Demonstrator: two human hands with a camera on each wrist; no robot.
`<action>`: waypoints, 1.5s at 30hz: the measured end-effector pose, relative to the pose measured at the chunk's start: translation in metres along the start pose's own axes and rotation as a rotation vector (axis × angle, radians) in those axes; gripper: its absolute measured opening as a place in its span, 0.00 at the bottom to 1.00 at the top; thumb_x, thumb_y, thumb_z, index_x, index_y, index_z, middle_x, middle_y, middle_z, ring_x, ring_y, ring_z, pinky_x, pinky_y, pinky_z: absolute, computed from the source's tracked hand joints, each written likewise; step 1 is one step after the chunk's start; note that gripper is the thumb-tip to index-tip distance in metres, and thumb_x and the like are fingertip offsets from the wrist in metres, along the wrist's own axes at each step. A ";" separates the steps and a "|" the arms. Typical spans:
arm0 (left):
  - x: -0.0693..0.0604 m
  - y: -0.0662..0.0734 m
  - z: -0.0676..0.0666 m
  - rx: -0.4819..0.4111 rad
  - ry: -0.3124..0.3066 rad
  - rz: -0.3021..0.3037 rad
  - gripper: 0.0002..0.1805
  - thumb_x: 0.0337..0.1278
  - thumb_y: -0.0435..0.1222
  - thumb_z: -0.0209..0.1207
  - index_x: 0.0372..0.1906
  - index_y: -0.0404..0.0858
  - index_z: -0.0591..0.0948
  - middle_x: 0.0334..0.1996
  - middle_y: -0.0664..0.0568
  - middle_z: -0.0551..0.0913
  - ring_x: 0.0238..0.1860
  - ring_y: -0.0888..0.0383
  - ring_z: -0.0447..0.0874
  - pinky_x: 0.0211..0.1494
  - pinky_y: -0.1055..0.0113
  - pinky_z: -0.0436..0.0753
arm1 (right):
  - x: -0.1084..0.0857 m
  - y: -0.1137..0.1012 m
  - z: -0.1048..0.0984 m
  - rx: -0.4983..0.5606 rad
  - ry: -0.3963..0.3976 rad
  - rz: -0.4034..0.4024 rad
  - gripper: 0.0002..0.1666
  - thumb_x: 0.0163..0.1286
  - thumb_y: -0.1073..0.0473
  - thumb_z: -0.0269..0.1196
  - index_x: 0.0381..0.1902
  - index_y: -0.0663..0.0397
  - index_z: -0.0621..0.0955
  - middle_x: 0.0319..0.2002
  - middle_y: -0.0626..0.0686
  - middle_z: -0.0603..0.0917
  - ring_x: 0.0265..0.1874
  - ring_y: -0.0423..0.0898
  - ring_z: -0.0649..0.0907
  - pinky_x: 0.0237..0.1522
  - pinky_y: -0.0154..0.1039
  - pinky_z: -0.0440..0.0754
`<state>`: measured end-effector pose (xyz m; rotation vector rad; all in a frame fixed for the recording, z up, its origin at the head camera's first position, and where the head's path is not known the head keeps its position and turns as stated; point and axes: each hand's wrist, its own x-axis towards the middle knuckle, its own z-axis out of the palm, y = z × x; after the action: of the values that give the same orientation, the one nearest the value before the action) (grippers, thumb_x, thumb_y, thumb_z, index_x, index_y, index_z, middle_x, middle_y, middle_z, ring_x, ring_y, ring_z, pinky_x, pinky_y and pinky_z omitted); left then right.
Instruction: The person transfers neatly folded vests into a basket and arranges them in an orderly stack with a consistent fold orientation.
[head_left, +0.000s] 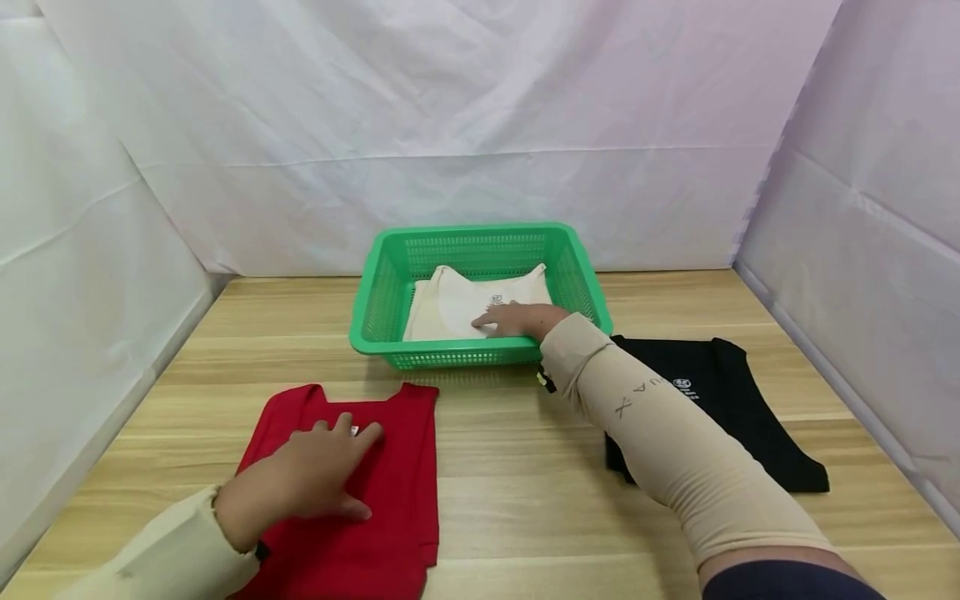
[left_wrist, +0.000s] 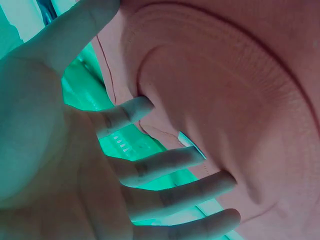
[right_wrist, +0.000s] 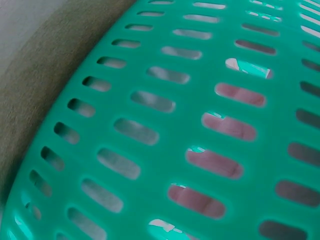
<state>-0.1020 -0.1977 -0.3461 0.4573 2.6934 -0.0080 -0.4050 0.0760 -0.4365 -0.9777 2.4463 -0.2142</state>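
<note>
Spread fingers of my left hand (head_left: 318, 468) lie over a folded red shirt (head_left: 405, 492) at the front left. In the left wrist view those fingers reach across the shirt's neckline (left_wrist: 210, 90), its cloth not gripped. My right hand (head_left: 519, 318) reaches over the near rim of a green plastic basket (head_left: 420, 347), its fingers extended on a folded cream shirt (head_left: 457, 308) with a small dark print. The slotted wall (right_wrist: 135, 115) of the basket fills the right wrist view, with parts of the hand visible through the slots.
A folded black shirt (head_left: 720, 392) with a small white print lies at the right, partly behind the right forearm. White cloth walls (head_left: 450, 108) enclose the wooden table (head_left: 517, 467) at the back and both sides.
</note>
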 end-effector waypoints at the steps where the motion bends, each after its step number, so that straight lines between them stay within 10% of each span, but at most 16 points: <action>1: 0.002 0.003 -0.001 0.013 -0.006 0.002 0.55 0.26 0.56 0.81 0.65 0.39 0.70 0.53 0.37 0.75 0.47 0.39 0.77 0.41 0.36 0.82 | -0.009 -0.009 -0.004 0.011 -0.015 0.012 0.31 0.80 0.40 0.44 0.77 0.37 0.64 0.79 0.56 0.56 0.81 0.56 0.46 0.80 0.56 0.38; 10: 0.013 0.026 -0.008 0.079 -0.029 -0.001 0.52 0.25 0.53 0.82 0.61 0.39 0.71 0.45 0.39 0.77 0.36 0.45 0.79 0.38 0.43 0.85 | -0.087 -0.093 -0.041 0.083 -0.056 0.084 0.29 0.82 0.55 0.44 0.77 0.53 0.61 0.80 0.61 0.53 0.81 0.59 0.45 0.80 0.58 0.39; 45: 0.060 0.110 -0.019 0.350 -0.088 0.009 0.52 0.32 0.64 0.75 0.63 0.44 0.69 0.49 0.45 0.78 0.52 0.49 0.82 0.50 0.39 0.84 | -0.092 -0.095 -0.042 0.104 -0.067 0.099 0.30 0.82 0.54 0.43 0.78 0.52 0.60 0.80 0.61 0.52 0.81 0.59 0.44 0.80 0.58 0.39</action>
<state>-0.1261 -0.0731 -0.3453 0.5570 2.6069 -0.4919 -0.3117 0.0680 -0.3346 -0.8049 2.3891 -0.2675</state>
